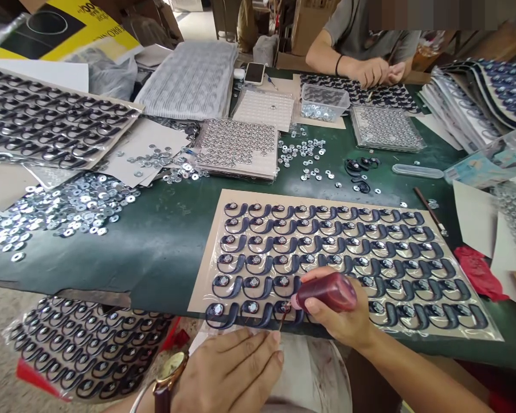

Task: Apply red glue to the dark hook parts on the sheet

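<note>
My right hand (355, 324) is wrapped round a small squeeze bottle (329, 291) of dark red liquid, tilted with its nozzle pointing left. That nozzle is over one of the dark curved pieces (253, 310) in the front row of a film-covered card (206, 275). Each piece bears a shiny round stud. My left hand (236, 367), with a watch (172, 367) on its wrist, lies at the card's front edge. Its fingertips pinch a thin stick (282, 322), whose tip reaches the same piece as the nozzle. Contact between nozzle and piece cannot be made out.
Loose metal washers (90, 198) lie at left. Stud cards (238, 146), a clear plastic box (324, 103) and a phone (254, 73) stand further back. Another filled card (94, 350) hangs low at left. Across the table, a co-worker's hands (376, 73) work over a similar card.
</note>
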Demonstrator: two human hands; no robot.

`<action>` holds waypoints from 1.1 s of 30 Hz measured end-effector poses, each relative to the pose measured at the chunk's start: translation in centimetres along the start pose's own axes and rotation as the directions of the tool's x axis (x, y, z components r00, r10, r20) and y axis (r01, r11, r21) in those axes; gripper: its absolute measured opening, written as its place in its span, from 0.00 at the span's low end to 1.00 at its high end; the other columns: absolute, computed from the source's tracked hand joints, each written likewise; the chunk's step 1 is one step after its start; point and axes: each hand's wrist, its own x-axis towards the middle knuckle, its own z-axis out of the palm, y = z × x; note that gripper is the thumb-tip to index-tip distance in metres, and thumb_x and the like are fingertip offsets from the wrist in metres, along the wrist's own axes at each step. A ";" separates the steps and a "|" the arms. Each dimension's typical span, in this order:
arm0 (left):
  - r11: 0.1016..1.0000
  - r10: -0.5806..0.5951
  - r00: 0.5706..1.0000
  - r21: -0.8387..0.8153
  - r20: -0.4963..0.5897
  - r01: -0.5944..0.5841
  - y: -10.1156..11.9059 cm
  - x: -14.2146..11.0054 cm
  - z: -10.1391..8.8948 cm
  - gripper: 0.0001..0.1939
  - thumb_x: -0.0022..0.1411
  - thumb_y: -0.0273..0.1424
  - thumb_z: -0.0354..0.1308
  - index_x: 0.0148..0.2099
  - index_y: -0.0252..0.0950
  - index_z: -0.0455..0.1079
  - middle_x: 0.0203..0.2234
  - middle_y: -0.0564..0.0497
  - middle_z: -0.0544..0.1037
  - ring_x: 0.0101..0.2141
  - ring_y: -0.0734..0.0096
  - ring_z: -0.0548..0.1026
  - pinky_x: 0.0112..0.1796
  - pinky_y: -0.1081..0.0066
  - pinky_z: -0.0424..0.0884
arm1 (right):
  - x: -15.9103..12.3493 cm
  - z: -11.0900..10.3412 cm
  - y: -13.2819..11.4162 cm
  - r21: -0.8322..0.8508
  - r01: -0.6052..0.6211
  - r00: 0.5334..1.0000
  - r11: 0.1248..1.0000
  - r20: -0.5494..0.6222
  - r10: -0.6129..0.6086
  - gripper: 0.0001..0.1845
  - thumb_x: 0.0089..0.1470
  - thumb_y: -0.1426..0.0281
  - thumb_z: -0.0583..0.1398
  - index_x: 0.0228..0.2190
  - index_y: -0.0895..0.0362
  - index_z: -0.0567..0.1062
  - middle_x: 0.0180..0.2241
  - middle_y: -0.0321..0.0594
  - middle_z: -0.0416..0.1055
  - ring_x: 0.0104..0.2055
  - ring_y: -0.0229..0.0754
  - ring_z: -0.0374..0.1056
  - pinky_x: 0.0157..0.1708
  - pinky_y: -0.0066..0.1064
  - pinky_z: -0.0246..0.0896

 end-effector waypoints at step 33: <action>0.992 -0.068 0.994 -0.098 0.089 0.076 -0.5 0.1 -0.7 0.19 0.68 0.22 0.40 0.50 0.22 0.70 0.47 0.38 0.76 0.48 0.63 0.76 0.46 0.68 0.75 | -0.1 -0.4 -0.1 -0.159 0.062 0.992 0.985 -0.100 -0.078 0.04 0.51 0.70 0.62 0.31 0.56 0.74 0.28 0.38 0.76 0.25 0.39 0.73 0.25 0.29 0.72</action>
